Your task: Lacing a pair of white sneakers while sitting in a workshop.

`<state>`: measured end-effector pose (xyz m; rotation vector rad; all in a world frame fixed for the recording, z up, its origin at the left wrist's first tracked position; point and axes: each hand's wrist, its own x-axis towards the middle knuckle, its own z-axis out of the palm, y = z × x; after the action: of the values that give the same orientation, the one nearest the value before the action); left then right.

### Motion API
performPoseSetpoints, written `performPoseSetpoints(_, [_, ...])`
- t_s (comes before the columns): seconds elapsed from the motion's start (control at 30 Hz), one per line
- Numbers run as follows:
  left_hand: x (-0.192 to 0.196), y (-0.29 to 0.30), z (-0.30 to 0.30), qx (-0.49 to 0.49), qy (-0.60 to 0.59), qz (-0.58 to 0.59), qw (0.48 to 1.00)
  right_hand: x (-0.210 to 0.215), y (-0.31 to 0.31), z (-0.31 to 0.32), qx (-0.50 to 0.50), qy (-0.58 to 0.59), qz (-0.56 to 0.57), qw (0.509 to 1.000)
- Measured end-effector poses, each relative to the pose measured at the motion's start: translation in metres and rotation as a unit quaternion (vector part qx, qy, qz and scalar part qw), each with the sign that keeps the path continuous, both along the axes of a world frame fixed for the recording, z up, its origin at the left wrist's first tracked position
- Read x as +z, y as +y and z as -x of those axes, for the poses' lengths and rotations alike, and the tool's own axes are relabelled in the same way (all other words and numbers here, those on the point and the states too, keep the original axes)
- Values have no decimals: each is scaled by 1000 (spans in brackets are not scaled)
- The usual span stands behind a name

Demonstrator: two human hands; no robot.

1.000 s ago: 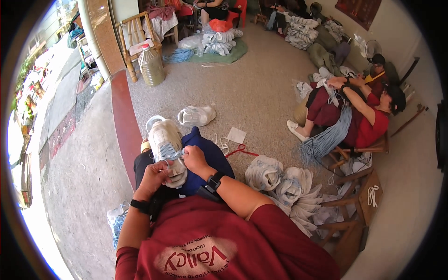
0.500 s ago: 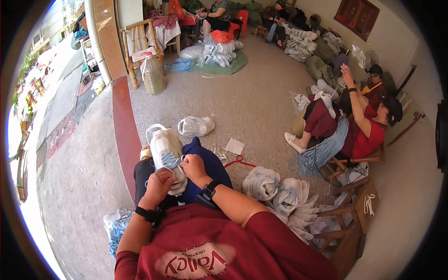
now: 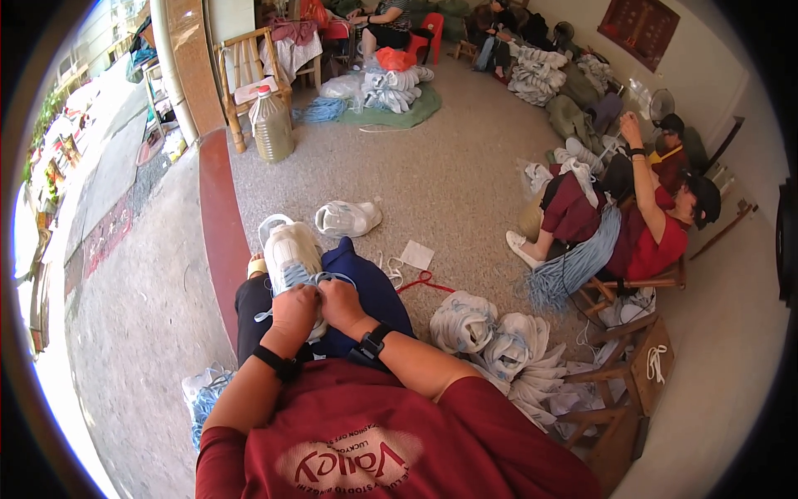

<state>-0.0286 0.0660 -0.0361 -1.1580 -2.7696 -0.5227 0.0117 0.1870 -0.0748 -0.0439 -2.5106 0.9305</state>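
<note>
Both hands drawn closer on white shoe, left hand and right hand pinching blue lace

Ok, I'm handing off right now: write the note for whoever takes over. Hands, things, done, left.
Left hand and right hand: both closed on the pale blue lace at the white shoe on the lap.
Another white shoe lies on the floor ahead; pile of white shoes at right.
Done: lace partly on the shoe.
Left: finishing the lacing; how far along is hidden by the hands.
</note>
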Motion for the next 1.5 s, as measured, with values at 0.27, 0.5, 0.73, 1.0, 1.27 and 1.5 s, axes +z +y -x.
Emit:
performPoseSetpoints(0.27, [15, -31, -11, -54, -8, 145, 988, 16, 1, -8, -32, -83, -51, 995])
performPoseSetpoints(0.5, [-1, -104, 7, 111, -465, -350, 806, 26, -21, -4, 127, 69, -44, 989])
performPoseSetpoints(0.73, [-15, -106, 17, 202, -459, -639, 583, 14, -32, 3, 167, 7, -48, 985])
performPoseSetpoints(1.0, [-14, -93, 8, 176, -517, -536, 643, 18, -28, 3, 149, 9, -40, 988])
performPoseSetpoints(1.27, [-26, -78, 13, 132, -506, -541, 659, 22, -28, 3, 157, 17, -2, 987])
performPoseSetpoints(1.5, [-33, -60, 20, 126, -454, -547, 692, 21, -29, 3, 165, 9, -12, 986])
